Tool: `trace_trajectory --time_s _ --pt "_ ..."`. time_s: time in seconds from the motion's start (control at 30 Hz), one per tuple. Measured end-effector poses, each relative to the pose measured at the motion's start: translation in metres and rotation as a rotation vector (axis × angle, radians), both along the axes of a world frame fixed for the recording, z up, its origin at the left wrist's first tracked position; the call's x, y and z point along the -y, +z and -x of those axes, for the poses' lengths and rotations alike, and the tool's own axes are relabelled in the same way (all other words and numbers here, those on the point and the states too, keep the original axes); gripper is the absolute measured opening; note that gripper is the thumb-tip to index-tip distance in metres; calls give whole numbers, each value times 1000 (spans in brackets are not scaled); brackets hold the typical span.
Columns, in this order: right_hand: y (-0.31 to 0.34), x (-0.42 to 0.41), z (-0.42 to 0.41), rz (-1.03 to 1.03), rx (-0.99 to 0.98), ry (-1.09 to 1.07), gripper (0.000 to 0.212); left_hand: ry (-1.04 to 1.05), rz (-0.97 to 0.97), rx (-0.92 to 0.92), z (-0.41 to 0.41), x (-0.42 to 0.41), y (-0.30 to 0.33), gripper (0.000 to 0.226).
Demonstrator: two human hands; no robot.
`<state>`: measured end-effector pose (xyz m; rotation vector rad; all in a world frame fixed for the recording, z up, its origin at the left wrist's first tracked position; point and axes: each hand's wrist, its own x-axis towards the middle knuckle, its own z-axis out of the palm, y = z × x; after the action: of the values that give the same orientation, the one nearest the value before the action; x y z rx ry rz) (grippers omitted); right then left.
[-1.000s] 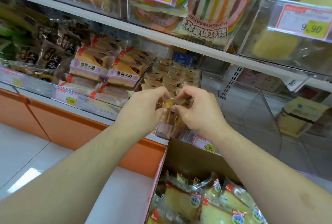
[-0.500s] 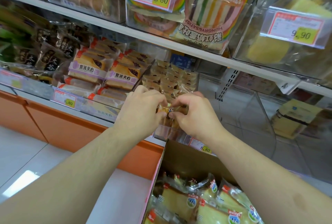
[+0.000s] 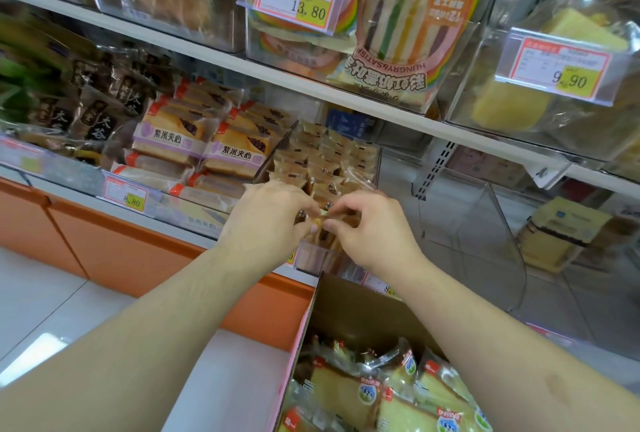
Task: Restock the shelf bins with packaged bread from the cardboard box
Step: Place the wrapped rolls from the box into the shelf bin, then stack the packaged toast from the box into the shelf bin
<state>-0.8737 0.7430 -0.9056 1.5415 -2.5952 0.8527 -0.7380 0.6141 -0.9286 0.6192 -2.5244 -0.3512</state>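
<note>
We read three price tags [image 3: 298, 0]: 13.80 on the upper shelf's middle bin, 9.90 on the tag [image 3: 557, 67] to its right, and 8.80 on the lower tag [image 3: 126, 195] at the left. The rainbow sandwich pack [image 3: 408, 26] above sat upside down, so its line "HUNGRY&SATISF" read inverted. On the lower shelf, the purple-banded loaves [image 3: 204, 145] carried the characters 紫米夹心, and the dark packs [image 3: 100, 119] left of them showed 太谷.

Our left hand [image 3: 266, 223] and right hand [image 3: 370, 230] met over the front of the clear bin [image 3: 311, 258] of small tan packets, fingers curled, both pinching one small packet [image 3: 318, 222] between the fingertips. Its label was too small to read.

The cardboard box [image 3: 349, 313] stood open below our right forearm, which crossed over its right side. The packaged bread [image 3: 346, 393] lay inside it, yellow slices with round blue-and-white logos. To the right, a clear bin [image 3: 485, 241] held nothing we could make out.
</note>
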Motion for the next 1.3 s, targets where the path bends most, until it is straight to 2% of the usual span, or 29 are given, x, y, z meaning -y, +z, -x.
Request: trace_trajectory --time_s 0.3,0.37,0.43,0.5,0.63,0.8,0.9,1.0,1.13,1.3 --pt "-9 2 -6 -12 -95 -32 5 3 -27 10 4 0 -3 21" --pt "-10 0 -2 -8 -104 -22 15 -40 -50 -14 0 5 -1 36" --pt "-14 -3 1 13 -103 -30 35 -22 -61 2 -4 12 0 60" --pt "-18 -4 4 15 -71 -37 53 6 -38 64 -7 17 -5 69" --pt "-26 4 8 -73 -79 -31 55 13 31 164 -4 21 -18 67" --pt "-27 10 4 -101 -143 -34 47 26 31 189 -2 25 -21 66" --pt "-22 13 1 -133 -130 -12 45 40 30 194 -1 25 -17 58" --pt "-17 11 2 -182 -118 16 46 54 38 235 1 22 -9 50" --pt "-11 2 10 -255 -97 67 51 53 7 227 -1 12 -2 52" --pt "1 -31 8 -88 30 81 59 -15 -61 198 -9 0 10 63"
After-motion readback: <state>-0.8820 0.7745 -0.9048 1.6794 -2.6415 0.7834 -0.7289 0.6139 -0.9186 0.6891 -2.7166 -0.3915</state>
